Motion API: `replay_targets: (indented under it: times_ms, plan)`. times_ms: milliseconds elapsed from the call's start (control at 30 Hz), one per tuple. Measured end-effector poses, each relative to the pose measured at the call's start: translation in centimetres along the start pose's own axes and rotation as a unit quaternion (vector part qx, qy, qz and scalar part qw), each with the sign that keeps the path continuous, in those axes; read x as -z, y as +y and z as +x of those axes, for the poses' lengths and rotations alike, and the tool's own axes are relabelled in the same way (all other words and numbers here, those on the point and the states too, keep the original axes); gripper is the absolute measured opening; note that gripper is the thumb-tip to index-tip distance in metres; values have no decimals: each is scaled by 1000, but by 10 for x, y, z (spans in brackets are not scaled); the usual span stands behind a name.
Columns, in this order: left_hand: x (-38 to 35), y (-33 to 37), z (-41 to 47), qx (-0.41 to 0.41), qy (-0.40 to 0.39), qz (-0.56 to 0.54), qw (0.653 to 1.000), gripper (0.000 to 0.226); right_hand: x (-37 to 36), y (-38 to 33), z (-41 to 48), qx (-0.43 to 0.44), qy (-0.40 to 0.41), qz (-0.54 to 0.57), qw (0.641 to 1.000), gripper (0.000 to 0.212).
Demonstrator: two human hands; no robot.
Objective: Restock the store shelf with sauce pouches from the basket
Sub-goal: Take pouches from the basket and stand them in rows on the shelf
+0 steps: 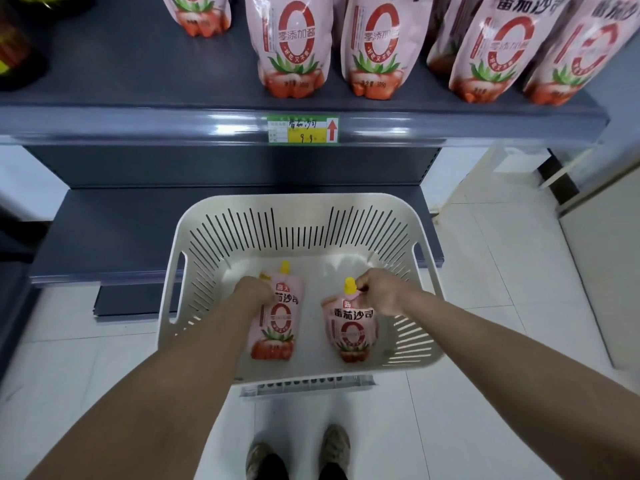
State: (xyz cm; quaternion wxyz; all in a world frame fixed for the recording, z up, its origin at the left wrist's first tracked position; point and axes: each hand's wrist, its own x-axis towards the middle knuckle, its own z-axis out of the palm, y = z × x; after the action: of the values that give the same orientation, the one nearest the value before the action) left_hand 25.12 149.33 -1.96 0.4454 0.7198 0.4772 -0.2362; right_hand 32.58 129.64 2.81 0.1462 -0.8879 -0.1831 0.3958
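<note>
From the head camera, we are looking down into the white basket (194, 230), which is sitting on the floor in front of the lower shelf, and we are reaching into it with both arms. Our left hand (252, 289) is curling over the top left corner of the left pouch (275, 320); its fingers are bunched together, though we cannot tell how firmly they are closing on the film. Our right hand (379, 292) is pinching the neck of the right pouch (349, 329) just beside its yellow cap (349, 285), fingers pressed together. Both pouches are lying flat on the basket floor, apart from each other. Above, the upper shelf (138, 64) is already carrying a row of standing pouches (294, 46), with bare room at its left. We are judging the risks: a corner grip may be letting the left pouch slide free as it rises, and a pouch hanging from its spout may be swinging into the shelf lip or toppling its upright neighbours.
</note>
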Motion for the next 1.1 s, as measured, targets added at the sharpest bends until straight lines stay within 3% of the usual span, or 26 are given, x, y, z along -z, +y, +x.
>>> replay_targets:
  times_ms: [33,133,200,333,500,567,667,733,767,933,1100]
  plan:
    - [2,-1,-2,-15,1,17,1000,17,-2,0,2,-5,18,7,1000,25]
    - [9,3,-15,-49,7,-9,999,25,-2,-7,0,-9,58,-15,998,18]
    - [18,7,-27,-67,23,-16,997,14,6,-19,-8,6,82,-32,996,17]
    - [48,23,-61,-108,57,-38,992,46,41,-53,-35,48,142,-42,988,22]
    - [100,51,-118,-171,90,-65,979,28,99,-104,-82,135,207,-84,965,24]
    - [123,63,-145,-198,106,-93,970,7,122,-123,-100,167,230,-95,954,24]
    - [154,80,-184,-226,144,-137,954,22,153,-149,-125,209,274,-91,934,39]
    - [174,87,-204,-241,152,-182,941,16,171,-168,-138,229,293,-66,926,49]
    - [184,90,-212,-255,160,-203,932,9,178,-177,-143,238,296,-53,924,48]
    - [239,96,-242,-295,195,-275,894,24,209,-230,-155,277,338,-14,900,47]
    - [292,99,-242,-307,216,-308,874,19,229,-286,-142,282,372,-19,884,42]
